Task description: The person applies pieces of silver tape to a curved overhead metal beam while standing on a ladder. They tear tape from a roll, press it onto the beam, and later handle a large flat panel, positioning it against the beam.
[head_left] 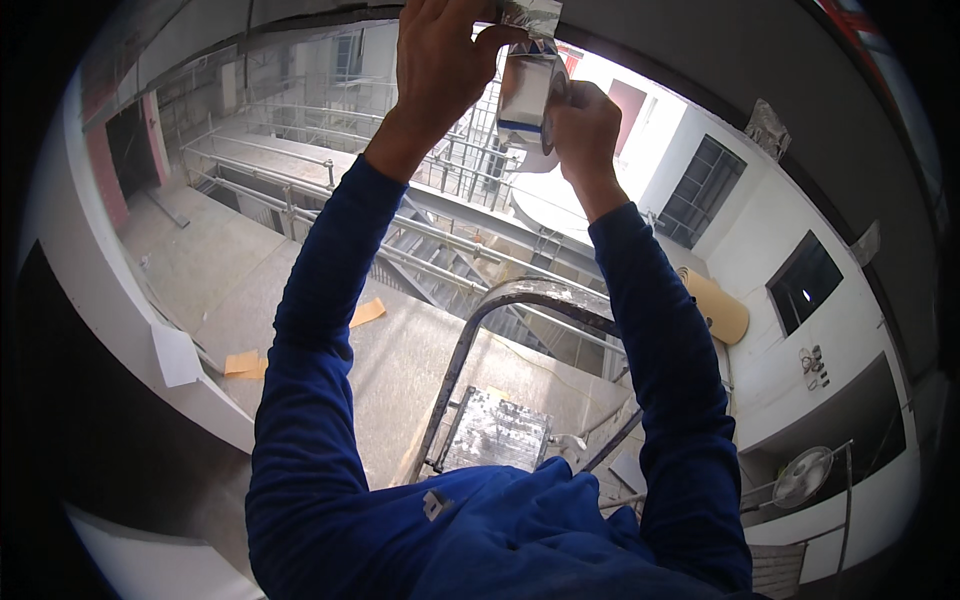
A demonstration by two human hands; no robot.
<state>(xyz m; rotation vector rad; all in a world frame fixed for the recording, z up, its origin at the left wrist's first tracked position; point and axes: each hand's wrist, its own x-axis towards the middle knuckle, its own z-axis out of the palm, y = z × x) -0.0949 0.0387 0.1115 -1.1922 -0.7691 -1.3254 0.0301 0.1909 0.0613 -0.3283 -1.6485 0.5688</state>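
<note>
Both arms, in blue sleeves, are raised toward a dark overhead edge. My left hand (pixel 445 55) is at the top edge, partly cut off, thumb and curled fingers closed on a short strip of silver foil tape (pixel 532 17). My right hand (pixel 585 130), just below and to the right, grips a roll of foil tape (pixel 525 92) by its side, the roll hanging under the strip. Another crumpled foil piece (pixel 768 128) clings to the dark edge (pixel 820 100) farther right.
Below me stands a metal step ladder (pixel 492 430) with a paint-spattered platform. Beyond are scaffold railings (pixel 300 215), a metal staircase (pixel 430 260), a rolled tan sheet (pixel 725 305), a white fan (pixel 803 472) and orange paper scraps (pixel 242 363) on the floor (pixel 210 260).
</note>
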